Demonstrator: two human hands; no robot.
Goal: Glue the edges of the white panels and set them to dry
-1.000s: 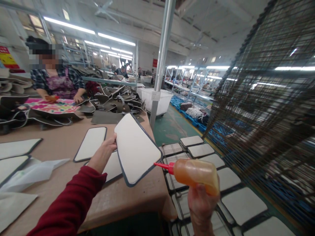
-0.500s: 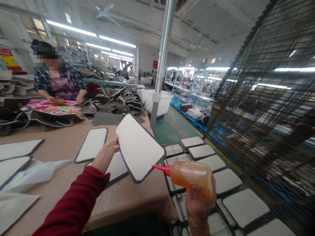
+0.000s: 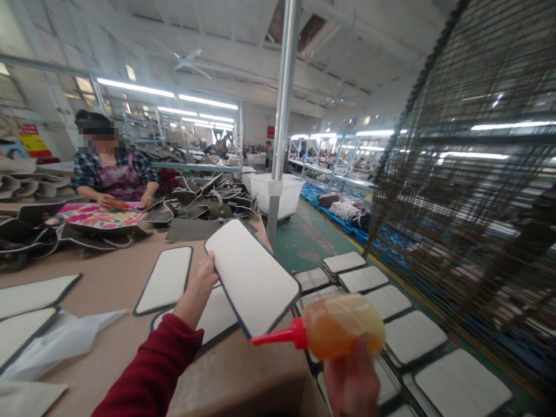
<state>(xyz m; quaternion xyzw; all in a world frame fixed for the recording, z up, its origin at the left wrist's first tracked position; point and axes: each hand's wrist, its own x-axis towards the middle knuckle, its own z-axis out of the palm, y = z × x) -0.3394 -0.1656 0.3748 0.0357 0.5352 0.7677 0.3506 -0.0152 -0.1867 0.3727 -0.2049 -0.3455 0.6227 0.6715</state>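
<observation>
My left hand [image 3: 204,282] grips the left edge of a white panel with dark edging [image 3: 252,275], holding it tilted above the table. In my right hand [image 3: 354,373] is a squeeze bottle [image 3: 341,325] of amber liquid, lying nearly level with its red nozzle pointing left. The nozzle tip is at the panel's lower corner; whether it touches cannot be made out. Under the raised panel lies another white panel [image 3: 217,315], partly hidden. Beside it on the table rests one more edged panel [image 3: 165,278].
The brown-covered table [image 3: 108,272] carries more panels and white sheets [image 3: 65,341] at left. Across it a person [image 3: 115,168] works near piled dark pieces [image 3: 200,202]. A metal post [image 3: 278,174] stands ahead. At right, panels [image 3: 408,336] lie on racks below a wire mesh [image 3: 469,145].
The bottle's nozzle has shifted left and down along the panel's lower edge to its corner. The panel is still in my left hand. The whole view has tipped slightly upward.
</observation>
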